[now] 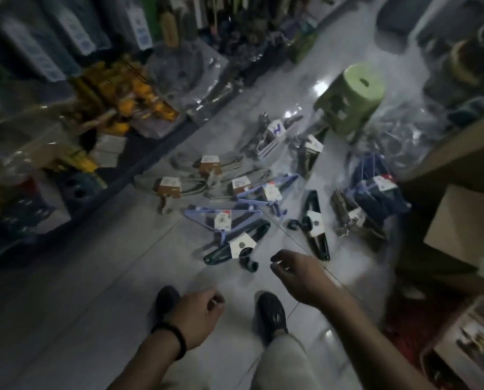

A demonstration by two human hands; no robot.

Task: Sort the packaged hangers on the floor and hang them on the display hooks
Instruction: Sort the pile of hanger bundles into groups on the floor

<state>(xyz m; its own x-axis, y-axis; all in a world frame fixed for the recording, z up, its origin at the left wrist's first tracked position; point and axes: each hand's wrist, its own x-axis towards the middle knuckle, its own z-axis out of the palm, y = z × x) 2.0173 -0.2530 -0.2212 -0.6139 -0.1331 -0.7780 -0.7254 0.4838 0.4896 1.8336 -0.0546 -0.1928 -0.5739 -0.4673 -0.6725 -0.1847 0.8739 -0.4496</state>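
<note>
1. Packaged hangers (pixel 266 192) lie in labelled bundles across the pale tiled floor (pixel 94 277) of a shop aisle. Grey bundles (pixel 207 164) are at the left, lilac bundles (pixel 224 220) in the middle, dark green bundles (pixel 315 229) nearest the person, and navy bundles (pixel 376 190) at the right.
2. A green stool (pixel 353 97) stands just beyond the far bundles.
3. A cardboard box (pixel 457 220) sits at the right, near the navy bundles.
4. The right hand (pixel 297 274) hovers near the dark green bundles, fingers loosely bent, holding nothing.
5. The left hand (pixel 198 313) hangs closer to the person, fingers loosely curled, empty.
6. Two dark shoes (pixel 271 311) stand on the tiles beneath the hands.
7. A black wristband (pixel 176 336) circles the left wrist.
</note>
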